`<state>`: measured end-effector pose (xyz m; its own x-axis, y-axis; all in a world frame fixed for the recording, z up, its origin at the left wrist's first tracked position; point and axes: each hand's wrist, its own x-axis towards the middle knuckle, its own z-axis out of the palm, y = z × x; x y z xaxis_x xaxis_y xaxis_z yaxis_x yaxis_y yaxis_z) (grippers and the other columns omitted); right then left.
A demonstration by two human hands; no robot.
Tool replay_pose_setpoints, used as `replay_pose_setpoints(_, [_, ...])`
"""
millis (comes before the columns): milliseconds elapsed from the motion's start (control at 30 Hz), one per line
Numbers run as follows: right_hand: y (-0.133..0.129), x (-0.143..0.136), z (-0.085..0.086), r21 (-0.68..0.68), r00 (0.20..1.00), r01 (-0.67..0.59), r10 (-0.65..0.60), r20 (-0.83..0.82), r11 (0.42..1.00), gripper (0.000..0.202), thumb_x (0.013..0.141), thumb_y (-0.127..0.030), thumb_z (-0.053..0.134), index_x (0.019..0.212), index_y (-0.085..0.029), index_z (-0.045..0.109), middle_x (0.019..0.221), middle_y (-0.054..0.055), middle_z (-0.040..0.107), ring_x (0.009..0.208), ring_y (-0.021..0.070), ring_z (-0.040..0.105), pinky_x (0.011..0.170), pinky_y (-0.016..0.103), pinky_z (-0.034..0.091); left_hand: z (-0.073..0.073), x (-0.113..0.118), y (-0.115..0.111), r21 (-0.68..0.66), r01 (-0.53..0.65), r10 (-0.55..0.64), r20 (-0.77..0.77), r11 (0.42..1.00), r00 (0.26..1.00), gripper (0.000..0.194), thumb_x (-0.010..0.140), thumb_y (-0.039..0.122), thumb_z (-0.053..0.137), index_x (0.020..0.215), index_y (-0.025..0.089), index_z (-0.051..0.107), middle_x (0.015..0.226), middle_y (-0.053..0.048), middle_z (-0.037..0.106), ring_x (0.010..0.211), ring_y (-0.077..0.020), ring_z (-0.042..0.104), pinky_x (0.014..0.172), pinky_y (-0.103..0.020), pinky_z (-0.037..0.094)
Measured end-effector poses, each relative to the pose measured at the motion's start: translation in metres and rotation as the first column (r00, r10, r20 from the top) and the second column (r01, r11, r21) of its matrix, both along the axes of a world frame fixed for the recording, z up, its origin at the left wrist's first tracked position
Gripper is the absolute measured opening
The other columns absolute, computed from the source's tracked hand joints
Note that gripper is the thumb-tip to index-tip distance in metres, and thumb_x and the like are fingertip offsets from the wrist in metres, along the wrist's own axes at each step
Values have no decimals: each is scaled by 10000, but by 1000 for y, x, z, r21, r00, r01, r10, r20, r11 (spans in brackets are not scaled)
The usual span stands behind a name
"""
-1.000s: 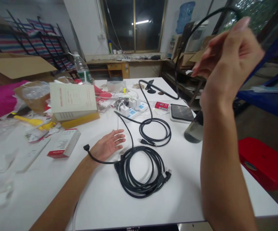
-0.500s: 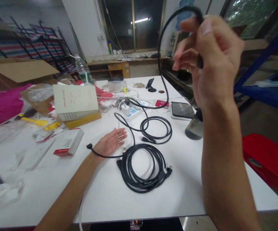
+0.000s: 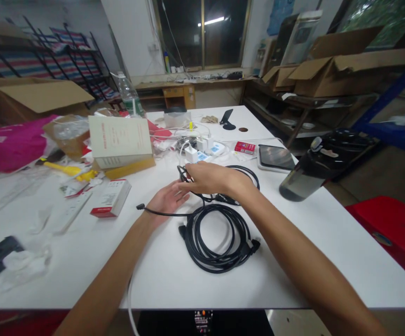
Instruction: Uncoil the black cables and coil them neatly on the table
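Observation:
My left hand [image 3: 169,200] lies palm up on the white table [image 3: 167,275], fingers apart, with a black cable [image 3: 167,214] running across its wrist and palm side. The cable's plug [image 3: 140,206] sticks out left of the wrist. Just above the left fingers, my right hand [image 3: 205,178] is closed round a black cable part near its fingertips. A thick coil of black cable [image 3: 219,268] rests to the right of my left hand. Another coil [image 3: 253,173] lies behind, partly hidden by my right hand and forearm.
A power strip with white chargers [image 3: 202,154] sits behind my hands. A tablet-like device [image 3: 275,157] and a tilted dark bottle [image 3: 307,168] are at the right. Leftward are a red-white box [image 3: 111,198], a beige box [image 3: 120,140] and a yellow tool [image 3: 71,171].
My right hand has come down from high at the right, bringing the black cable to my left hand. The raised loop of cable is gone from the air. My left hand remains palm up.

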<state>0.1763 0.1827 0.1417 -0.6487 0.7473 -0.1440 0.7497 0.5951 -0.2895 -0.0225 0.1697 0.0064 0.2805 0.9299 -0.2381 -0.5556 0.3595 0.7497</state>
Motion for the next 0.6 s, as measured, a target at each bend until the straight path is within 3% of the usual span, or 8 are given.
replay_pose_setpoints(100, [0, -14, -15, -69, 998, 1, 3, 59, 998, 638, 919, -681, 720, 1218, -119, 727, 1138, 198, 790, 959, 287, 760, 711, 296, 491, 1, 0, 0, 15, 15, -14, -32, 1000, 999, 209, 952, 201, 742, 1149, 170, 802, 1175, -98, 822, 1050, -224, 778, 912, -304, 624])
replay_pose_setpoints(200, [-3, -23, -17, -118, 989, -71, 85, 123, 991, 541, 887, -561, 805, 1192, -116, 766, 1163, 185, 801, 1023, 295, 775, 745, 291, 522, 4, 2, -2, -27, 44, -46, -70, 999, 996, 199, 964, 261, 749, 1132, 172, 807, 1090, -85, 828, 938, -218, 776, 798, -294, 623])
replay_pose_setpoints(367, [-10, -32, -18, -147, 983, -85, 108, 151, 986, 557, 827, -451, 878, 1243, -101, 758, 1219, 180, 788, 1050, 292, 772, 757, 285, 550, 5, 7, -4, 30, 5, -2, -80, 1000, 997, 173, 949, 225, 755, 1085, 139, 817, 1131, -91, 819, 971, -192, 756, 891, -274, 606])
replay_pose_setpoints(467, [-11, -36, -23, -197, 973, -112, 148, 177, 974, 514, 864, -377, 850, 1264, -74, 741, 1227, 182, 782, 1010, 277, 772, 719, 283, 536, 2, 7, -2, 60, -16, 21, -84, 998, 996, 142, 933, 217, 764, 1038, 141, 820, 1082, -80, 824, 957, -185, 755, 868, -250, 598])
replay_pose_setpoints(600, [-8, -33, -25, -160, 978, -155, 174, 114, 975, 295, 998, -251, 653, 1197, -59, 757, 1128, 177, 807, 948, 246, 764, 695, 281, 498, 0, 5, 1, 88, 12, -4, -89, 996, 996, 133, 937, 230, 739, 1004, 149, 821, 967, -74, 828, 849, -203, 762, 778, -276, 609])
